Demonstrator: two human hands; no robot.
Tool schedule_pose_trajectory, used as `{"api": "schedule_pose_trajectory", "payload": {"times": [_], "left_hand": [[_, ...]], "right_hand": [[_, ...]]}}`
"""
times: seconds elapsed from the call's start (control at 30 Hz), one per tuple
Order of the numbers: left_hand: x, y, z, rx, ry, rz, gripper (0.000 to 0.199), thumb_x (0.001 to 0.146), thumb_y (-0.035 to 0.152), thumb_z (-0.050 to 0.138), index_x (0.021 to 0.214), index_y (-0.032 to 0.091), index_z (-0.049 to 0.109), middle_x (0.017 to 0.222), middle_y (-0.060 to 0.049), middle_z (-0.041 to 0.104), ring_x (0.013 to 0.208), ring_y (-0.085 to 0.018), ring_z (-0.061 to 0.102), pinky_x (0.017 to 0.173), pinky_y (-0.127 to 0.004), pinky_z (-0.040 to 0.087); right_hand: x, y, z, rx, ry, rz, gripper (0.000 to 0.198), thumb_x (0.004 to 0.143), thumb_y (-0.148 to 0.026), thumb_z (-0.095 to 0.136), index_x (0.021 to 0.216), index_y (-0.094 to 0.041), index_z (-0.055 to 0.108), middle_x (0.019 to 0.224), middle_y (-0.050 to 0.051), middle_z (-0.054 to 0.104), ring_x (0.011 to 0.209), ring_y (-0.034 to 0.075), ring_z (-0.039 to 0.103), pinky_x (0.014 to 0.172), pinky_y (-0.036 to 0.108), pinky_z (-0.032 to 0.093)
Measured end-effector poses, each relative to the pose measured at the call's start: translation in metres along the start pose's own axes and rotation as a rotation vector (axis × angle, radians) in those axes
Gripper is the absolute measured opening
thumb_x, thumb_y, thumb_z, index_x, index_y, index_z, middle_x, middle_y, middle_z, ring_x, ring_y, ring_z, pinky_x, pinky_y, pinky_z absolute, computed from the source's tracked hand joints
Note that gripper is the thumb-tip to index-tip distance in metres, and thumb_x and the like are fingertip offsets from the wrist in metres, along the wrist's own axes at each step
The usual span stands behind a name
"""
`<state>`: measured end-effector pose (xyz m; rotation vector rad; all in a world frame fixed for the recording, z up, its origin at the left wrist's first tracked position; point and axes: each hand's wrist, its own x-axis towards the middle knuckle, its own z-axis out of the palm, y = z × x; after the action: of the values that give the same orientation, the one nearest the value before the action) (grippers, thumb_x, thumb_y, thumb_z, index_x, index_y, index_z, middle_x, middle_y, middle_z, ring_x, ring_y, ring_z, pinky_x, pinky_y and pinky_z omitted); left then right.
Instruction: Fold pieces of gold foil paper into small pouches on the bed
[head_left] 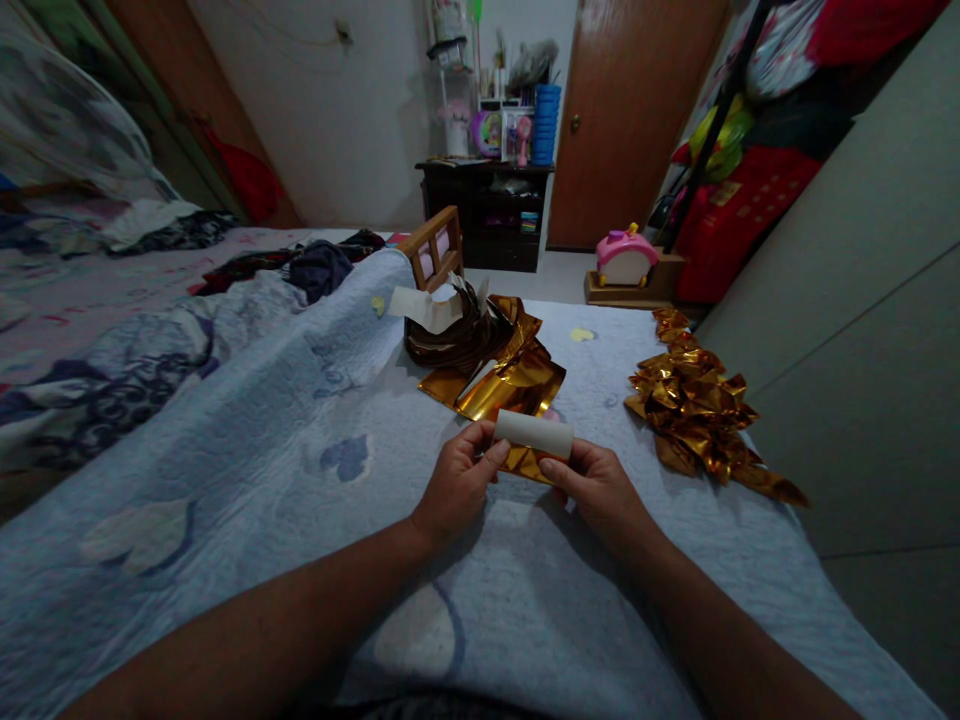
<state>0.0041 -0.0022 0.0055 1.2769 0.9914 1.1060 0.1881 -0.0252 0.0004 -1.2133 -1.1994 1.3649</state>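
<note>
Between my two hands is a sheet of gold foil paper (527, 463), its pale back rolled into a tube along the upper edge. My left hand (463, 478) pinches the left end, thumb in front and fingers behind. At the right end my right hand (596, 482) grips the same sheet, the thumb pressing on the gold side. Just beyond lie loose gold foil sheets (517, 375) beside a thick dark-edged stack of paper (450, 335) with pale sheets curling up. Off to the right sits a heap of folded gold foil pieces (694, 400).
A light blue quilt with heart shapes (300, 560) covers the bed under my hands. Rumpled clothes (292, 275) lie to the left. Beyond the bed stand a dark cabinet (487, 215), a wooden door (622, 120) and a pink toy (628, 255). A pale panel (862, 330) borders the right side.
</note>
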Motion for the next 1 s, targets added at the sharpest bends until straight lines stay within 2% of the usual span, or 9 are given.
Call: {"api": "schedule_pose_trajectory", "payload": {"times": [0.13,0.27,0.47,0.67,0.83,1.0], "left_hand": [[-0.0004,0.0024,-0.0003,-0.051,-0.048,-0.025,0.026,0.084,0.037,0.071,0.099,0.017,0.069,0.083,-0.001,0.064,0.068,-0.012,0.053,0.060,-0.023,0.043],[-0.0001,0.0035,0.0000,-0.096,-0.118,-0.072,0.041,0.074,0.036,0.083,0.107,0.017,0.069,0.088,-0.003,0.069,0.070,-0.013,0.058,0.062,-0.024,0.045],[0.0023,0.0005,-0.0003,-0.050,-0.136,-0.123,0.029,0.077,0.036,0.078,0.094,0.013,0.073,0.067,0.001,0.061,0.057,-0.010,0.047,0.056,-0.022,0.038],[0.0030,0.0002,0.0004,-0.046,-0.105,-0.123,0.027,0.076,0.035,0.076,0.091,0.014,0.073,0.065,0.002,0.058,0.056,-0.009,0.045,0.055,-0.022,0.036],[0.0026,-0.0029,-0.0010,-0.045,-0.108,-0.100,0.027,0.076,0.036,0.076,0.091,0.014,0.072,0.064,0.003,0.055,0.056,-0.009,0.043,0.055,-0.023,0.035],[0.0019,-0.0035,-0.0006,-0.064,-0.102,-0.097,0.023,0.076,0.034,0.075,0.089,0.014,0.072,0.060,0.005,0.050,0.054,-0.009,0.040,0.055,-0.023,0.033]], "right_hand": [[-0.0005,-0.0012,-0.0001,-0.017,-0.001,0.008,0.034,0.081,-0.038,0.073,0.106,-0.015,0.076,0.066,0.000,0.063,0.051,0.011,0.046,0.048,0.024,0.037],[-0.0005,-0.0023,0.0003,-0.031,-0.001,0.001,0.034,0.080,-0.040,0.072,0.102,-0.015,0.077,0.066,0.001,0.064,0.050,0.011,0.045,0.047,0.024,0.035],[-0.0009,-0.0077,0.0020,-0.042,-0.017,-0.009,0.035,0.077,-0.040,0.073,0.101,-0.015,0.077,0.067,0.001,0.065,0.051,0.011,0.044,0.048,0.024,0.034],[-0.0010,-0.0072,-0.0002,-0.051,-0.016,0.006,0.034,0.078,-0.046,0.072,0.089,-0.015,0.077,0.059,0.000,0.058,0.053,0.012,0.045,0.050,0.025,0.034],[-0.0003,-0.0053,-0.0006,0.008,0.024,-0.009,0.035,0.077,-0.044,0.075,0.098,-0.017,0.076,0.067,0.000,0.061,0.055,0.012,0.046,0.051,0.025,0.036],[-0.0005,-0.0067,0.0009,0.082,0.036,0.010,0.033,0.075,-0.043,0.077,0.096,-0.018,0.075,0.068,0.000,0.061,0.054,0.011,0.045,0.049,0.025,0.036]]}}
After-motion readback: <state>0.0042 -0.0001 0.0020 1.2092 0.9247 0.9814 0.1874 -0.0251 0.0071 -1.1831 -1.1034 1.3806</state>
